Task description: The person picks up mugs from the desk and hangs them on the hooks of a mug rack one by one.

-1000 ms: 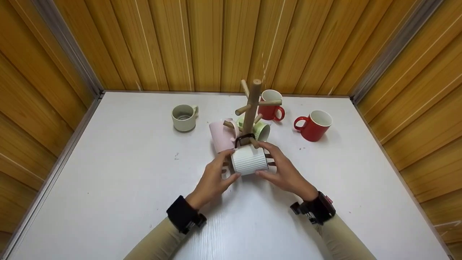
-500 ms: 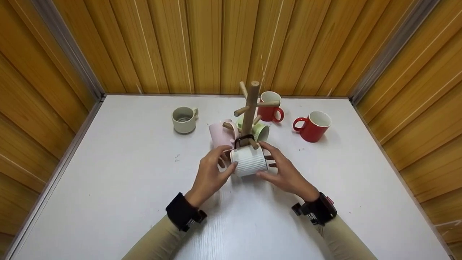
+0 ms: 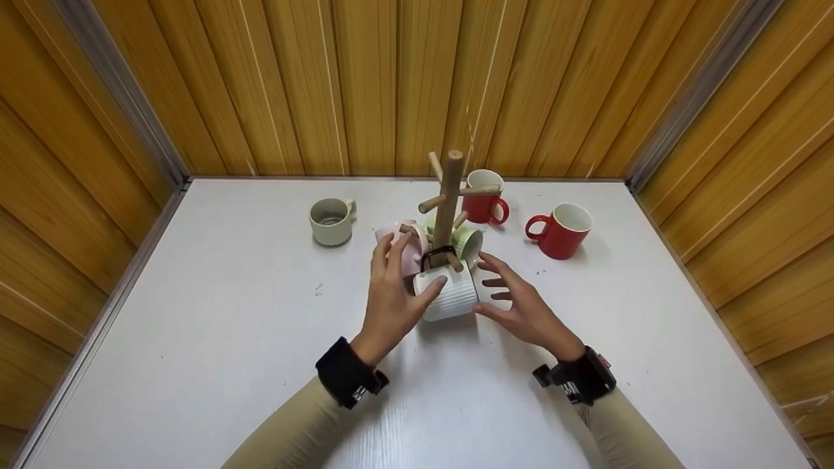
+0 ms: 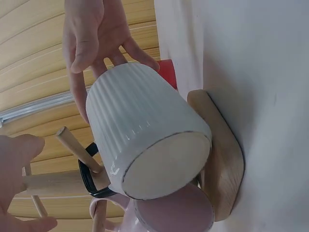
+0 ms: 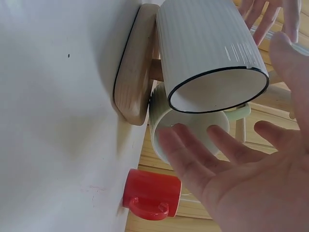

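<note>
A white ribbed mug hangs sideways by its black handle on a low front peg of a wooden mug tree. Its black-rimmed mouth faces right. My left hand is spread to its left, the thumb overlapping the mug in the head view, while the left wrist view shows a gap. On the right, my right hand has loosely bent, parted fingers off the rim, holding nothing. Behind the left fingers a pink mug hangs on another peg. A light green mug hangs at the tree's right.
Two red mugs stand upright: one red mug behind the tree, another red mug farther right. A grey-green cup stands at back left. The tree's wooden base rests on the white table. Wood-patterned walls enclose the table.
Both hands have let go of the white mug, which stays hanging on its peg. The left hand has opened and moved up toward the pink mug; the right has drawn slightly right.
</note>
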The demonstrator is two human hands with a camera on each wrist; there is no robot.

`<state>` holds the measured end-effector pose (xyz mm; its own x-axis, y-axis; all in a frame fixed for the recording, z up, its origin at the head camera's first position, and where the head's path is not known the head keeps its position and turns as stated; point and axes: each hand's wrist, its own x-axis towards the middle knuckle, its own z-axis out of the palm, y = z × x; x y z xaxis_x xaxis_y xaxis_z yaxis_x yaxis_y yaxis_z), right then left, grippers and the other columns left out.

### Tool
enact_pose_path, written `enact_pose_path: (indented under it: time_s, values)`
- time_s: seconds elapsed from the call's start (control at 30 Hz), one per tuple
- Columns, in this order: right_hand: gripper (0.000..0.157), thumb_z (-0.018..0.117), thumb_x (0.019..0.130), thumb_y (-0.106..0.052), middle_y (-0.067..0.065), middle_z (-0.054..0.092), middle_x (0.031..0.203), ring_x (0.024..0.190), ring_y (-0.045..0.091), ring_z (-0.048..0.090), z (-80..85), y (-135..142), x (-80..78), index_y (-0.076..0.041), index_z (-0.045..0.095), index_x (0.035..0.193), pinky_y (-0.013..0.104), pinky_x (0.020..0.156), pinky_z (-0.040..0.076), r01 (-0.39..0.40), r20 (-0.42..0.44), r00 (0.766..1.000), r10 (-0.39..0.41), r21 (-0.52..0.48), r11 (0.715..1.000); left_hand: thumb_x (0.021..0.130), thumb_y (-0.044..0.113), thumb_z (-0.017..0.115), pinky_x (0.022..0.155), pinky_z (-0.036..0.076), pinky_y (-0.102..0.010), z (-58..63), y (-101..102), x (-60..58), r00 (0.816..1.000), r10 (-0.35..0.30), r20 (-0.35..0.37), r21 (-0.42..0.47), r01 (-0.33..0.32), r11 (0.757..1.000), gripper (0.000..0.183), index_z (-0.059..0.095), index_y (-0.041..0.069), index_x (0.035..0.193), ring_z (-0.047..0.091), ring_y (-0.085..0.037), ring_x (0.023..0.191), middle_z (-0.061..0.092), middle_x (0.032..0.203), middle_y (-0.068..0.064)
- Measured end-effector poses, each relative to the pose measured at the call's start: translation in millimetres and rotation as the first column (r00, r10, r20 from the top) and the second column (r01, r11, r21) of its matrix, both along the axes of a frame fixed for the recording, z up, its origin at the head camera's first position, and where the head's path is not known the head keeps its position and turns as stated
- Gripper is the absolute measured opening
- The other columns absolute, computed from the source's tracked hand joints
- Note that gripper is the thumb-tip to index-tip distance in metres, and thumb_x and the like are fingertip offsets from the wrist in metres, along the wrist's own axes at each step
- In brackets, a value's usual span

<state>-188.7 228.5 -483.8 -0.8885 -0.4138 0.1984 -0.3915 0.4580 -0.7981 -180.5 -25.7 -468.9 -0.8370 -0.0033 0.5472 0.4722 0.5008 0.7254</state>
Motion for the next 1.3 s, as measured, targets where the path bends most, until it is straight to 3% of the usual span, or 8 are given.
enact_pose_path:
  time_s: [0.23,0.43,0.63,0.8,0.9,1.1,1.3]
  values:
    - [0.065,0.074,0.097,-0.022,0.016,0.059,0.143,0.112,0.033,0.068,10.3,-4.2,-10.2,-0.011,0.046,0.154,0.048,0.089,0.058,0.094,-0.102,0.990,-0.095,-0.018,0.995,0.079,0.048,0.088,0.116,0.033,-0.060,7.3,13.1,-3.8,0.999,0.008,0.041,-0.050,-0.006,0.999,0.104,0.035,0.002,0.157,0.030,-0.042,0.149,0.031,0.159,-0.030]
    - [0.056,0.072,0.098,-0.018,0.012,0.062,0.139,0.103,0.023,0.071,25.2,-13.8,-26.4,-0.009,0.052,0.150,0.038,0.084,0.060,0.139,-0.173,0.975,-0.136,0.008,0.990,0.078,0.048,0.089,0.115,0.033,-0.062,9.6,18.1,-10.6,0.999,0.042,0.011,-0.094,-0.041,0.995,0.104,0.036,0.005,0.156,0.031,-0.042,0.149,0.035,0.157,-0.031]
    - [0.053,0.072,0.098,-0.014,0.013,0.059,0.144,0.100,0.026,0.070,38.0,-23.3,-45.5,-0.007,0.054,0.147,0.043,0.081,0.061,0.131,-0.225,0.967,-0.119,0.040,0.991,0.080,0.043,0.089,0.116,0.033,-0.061,8.0,20.4,-13.6,0.998,0.057,0.021,-0.093,-0.055,0.994,0.101,0.035,0.004,0.156,0.030,-0.041,0.149,0.034,0.157,-0.030]
    - [0.050,0.070,0.098,-0.011,0.011,0.059,0.142,0.099,0.026,0.070,41.8,-30.6,-61.1,-0.008,0.056,0.145,0.043,0.077,0.060,0.131,-0.274,0.956,-0.109,0.063,0.989,0.082,0.036,0.088,0.114,0.039,-0.053,6.4,25.0,-12.8,0.998,0.057,0.039,-0.065,-0.054,0.996,0.095,0.036,0.004,0.155,0.033,-0.039,0.147,0.032,0.157,-0.029]
    - [0.046,0.067,0.100,-0.008,0.015,0.059,0.139,0.105,0.030,0.068,41.6,-34.0,-71.4,-0.005,0.056,0.144,0.046,0.081,0.059,0.132,-0.299,0.948,-0.105,0.072,0.989,0.083,0.034,0.088,0.113,0.041,-0.049,4.6,27.8,-11.8,0.998,0.052,0.039,-0.051,-0.050,0.997,0.093,0.037,0.003,0.155,0.035,-0.038,0.146,0.030,0.157,-0.028]
    - [0.038,0.058,0.104,-0.007,0.019,0.059,0.139,0.122,0.033,0.060,42.3,-36.4,-91.2,-0.001,0.057,0.142,0.051,0.101,0.051,0.128,-0.280,0.956,-0.091,0.119,0.985,0.084,0.031,0.087,0.112,0.043,-0.048,2.8,30.8,-10.5,0.998,0.033,0.043,-0.024,-0.032,0.999,0.091,0.038,0.001,0.154,0.039,-0.038,0.144,0.028,0.158,-0.030]
    - [0.030,0.059,0.104,-0.011,0.016,0.068,0.127,0.107,0.031,0.062,44.9,-36.3,-99.7,-0.006,0.067,0.132,0.049,0.095,0.052,0.097,-0.235,0.970,-0.057,0.161,0.982,0.085,0.027,0.087,0.111,0.045,-0.046,4.4,32.4,-10.2,0.998,-0.001,0.059,0.017,0.000,1.000,0.089,0.037,0.001,0.154,0.044,-0.037,0.140,0.024,0.159,-0.031]
